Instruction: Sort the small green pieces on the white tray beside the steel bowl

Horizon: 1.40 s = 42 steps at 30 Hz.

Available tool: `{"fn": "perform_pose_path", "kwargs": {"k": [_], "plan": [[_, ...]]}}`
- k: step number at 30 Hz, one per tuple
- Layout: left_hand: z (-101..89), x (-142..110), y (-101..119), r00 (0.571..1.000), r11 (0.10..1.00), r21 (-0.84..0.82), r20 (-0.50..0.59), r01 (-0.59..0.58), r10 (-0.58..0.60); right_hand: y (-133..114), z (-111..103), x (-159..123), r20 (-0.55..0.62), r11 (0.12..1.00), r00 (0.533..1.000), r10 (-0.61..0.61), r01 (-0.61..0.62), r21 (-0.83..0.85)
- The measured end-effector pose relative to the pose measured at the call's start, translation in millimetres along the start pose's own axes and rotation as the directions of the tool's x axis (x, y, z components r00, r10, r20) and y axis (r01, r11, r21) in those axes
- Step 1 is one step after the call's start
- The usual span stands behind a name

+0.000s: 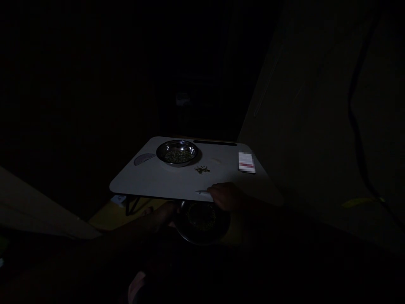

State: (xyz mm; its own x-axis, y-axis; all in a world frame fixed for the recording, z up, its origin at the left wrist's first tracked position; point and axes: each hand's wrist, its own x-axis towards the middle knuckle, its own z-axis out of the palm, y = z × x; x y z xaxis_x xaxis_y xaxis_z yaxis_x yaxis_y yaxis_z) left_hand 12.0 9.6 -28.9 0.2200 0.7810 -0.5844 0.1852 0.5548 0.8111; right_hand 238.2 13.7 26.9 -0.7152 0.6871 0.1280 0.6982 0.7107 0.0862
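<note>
Your right hand (224, 197) lies at the surface (142, 179) edge, touching a small white tool (202, 192); your left hand (163, 214) is beside a dark plate (202, 230). Both grips are too dark to tell.

steel bowl (177, 153), white table (142, 179), right hand (225, 196) at edge

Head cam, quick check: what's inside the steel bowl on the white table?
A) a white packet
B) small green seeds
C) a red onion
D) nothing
B: a heap of small green seeds lies in the bottom of the steel bowl.
</note>
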Motion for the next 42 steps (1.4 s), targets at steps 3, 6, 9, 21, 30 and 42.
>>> {"fn": "perform_pose_path", "kwargs": {"k": [3, 6, 9, 21, 30, 42], "plan": [[0.6, -0.3, -0.1, 0.999, 1.0, -0.024, 0.028, -0.019, 0.02, -9.6, -1.8, -1.1, 0.001, 0.997, 0.997, -0.079, 0.079, 0.01], [2.4, -4.1, 2.3, 1.0, 0.999, -0.03, 0.028, -0.01, 0.01, -13.0, -6.7, -0.4, 0.001, 0.995, 0.995, -0.099, 0.099, -0.009], [4.4, -8.1, 5.2, 1.0, 1.0, -0.019, -0.005, -0.004, 0.003, -5.1, -11.4, 0.8, 0.0, 0.998, 0.999, -0.049, 0.049, -0.035], [8.5, -15.0, 12.1, 1.0, 1.0, 0.012, -0.013, 0.019, -0.019, 65.6, 4.3, 3.4, 0.05, 0.926, 0.938, 0.343, -0.328, -0.185], [5.1, -4.3, 1.2, 0.999, 0.999, -0.026, -0.036, 0.03, -0.031, 69.1, 2.3, 10.6, 0.102, 0.88, 0.89, 0.445, -0.412, -0.236], [-4.5, 8.7, -7.4, 1.0, 1.0, 0.012, 0.027, -0.009, 0.009, 74.7, 6.6, 25.6, 0.097, 0.904, 0.914, 0.393, -0.364, -0.226]]}}
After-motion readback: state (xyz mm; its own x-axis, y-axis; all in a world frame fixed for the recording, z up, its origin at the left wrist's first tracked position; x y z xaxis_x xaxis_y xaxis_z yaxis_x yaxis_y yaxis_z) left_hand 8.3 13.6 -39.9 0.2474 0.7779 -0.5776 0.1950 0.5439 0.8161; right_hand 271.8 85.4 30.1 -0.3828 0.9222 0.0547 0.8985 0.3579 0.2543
